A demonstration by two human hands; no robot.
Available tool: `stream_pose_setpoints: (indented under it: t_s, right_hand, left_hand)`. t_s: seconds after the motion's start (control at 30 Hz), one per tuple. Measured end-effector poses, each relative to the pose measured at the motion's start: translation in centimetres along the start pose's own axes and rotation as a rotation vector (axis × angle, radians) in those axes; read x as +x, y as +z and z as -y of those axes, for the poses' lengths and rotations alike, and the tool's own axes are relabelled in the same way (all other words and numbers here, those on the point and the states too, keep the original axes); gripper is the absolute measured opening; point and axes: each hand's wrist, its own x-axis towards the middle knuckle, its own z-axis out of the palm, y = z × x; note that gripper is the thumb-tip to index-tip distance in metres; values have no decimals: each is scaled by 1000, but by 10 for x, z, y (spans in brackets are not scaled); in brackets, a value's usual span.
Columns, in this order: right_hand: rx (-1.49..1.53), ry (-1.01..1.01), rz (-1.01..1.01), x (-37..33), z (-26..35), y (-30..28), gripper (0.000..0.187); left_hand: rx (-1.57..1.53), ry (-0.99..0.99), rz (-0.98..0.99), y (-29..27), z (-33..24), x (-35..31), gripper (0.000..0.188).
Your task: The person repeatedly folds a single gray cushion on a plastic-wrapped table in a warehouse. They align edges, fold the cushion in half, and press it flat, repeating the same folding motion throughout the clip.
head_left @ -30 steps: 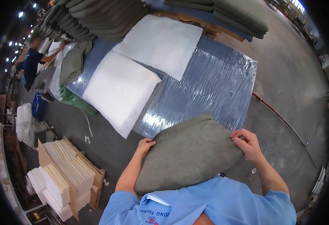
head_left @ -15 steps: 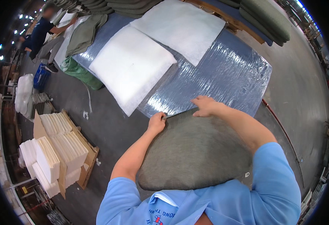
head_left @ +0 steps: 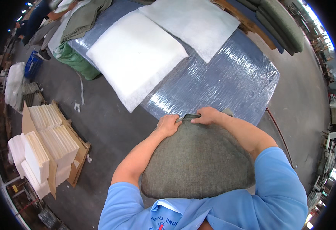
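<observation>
A grey-green fabric cushion cover (head_left: 198, 161), filled out and rounded, rests against my front at the near edge of the plastic-wrapped table (head_left: 214, 84). My left hand (head_left: 169, 125) is closed on the far edge of the cover at its left part. Close beside it, my right hand (head_left: 207, 115) pinches the same edge, which is bunched up between the two hands. A small flap of the fabric shows just beyond my right wrist. What lies inside the cover is hidden.
Two white wadding sheets (head_left: 137, 57) lie on the table. Folded green covers (head_left: 85, 19) are at the far left, near another person (head_left: 41, 19). White foam slabs (head_left: 58, 142) stand on a pallet at left. A red hose (head_left: 279, 124) runs along the floor at right.
My right hand has gone from spread fingers over the edge to a grip on it, nearer my left hand. The cover's edge is now bunched. The view has shifted slightly.
</observation>
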Motion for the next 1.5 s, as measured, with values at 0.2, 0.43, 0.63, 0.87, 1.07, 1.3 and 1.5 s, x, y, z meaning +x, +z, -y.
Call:
stream_pose_setpoints:
  t_s: [0.2, 0.43, 0.63, 0.87, 1.07, 1.3, 1.5]
  right_hand:
    - [119, 61, -225, 5, 7, 25, 48]
    - [145, 11, -390, 18, 1, 32, 30]
    - [109, -102, -465, 42, -15, 31, 28]
    - [111, -155, -275, 11, -33, 9, 49]
    - [121, -100, -278, -15, -78, 19, 50]
    - [46, -95, -390, 0, -82, 33, 29]
    - [-1, -135, -390, 17, -85, 34, 23]
  left_hand:
    - [25, -41, -112, 18, 1, 22, 23]
    - [68, -76, -162, 19, -7, 36, 22]
    - [136, -54, -180, 21, -1, 55, 25]
    - [207, -80, -209, 18, -10, 41, 25]
    - [208, -100, -209, 20, -13, 43, 27]
    - [184, -98, -210, 31, -6, 46, 25]
    - [164, -133, -197, 31, -1, 54, 23]
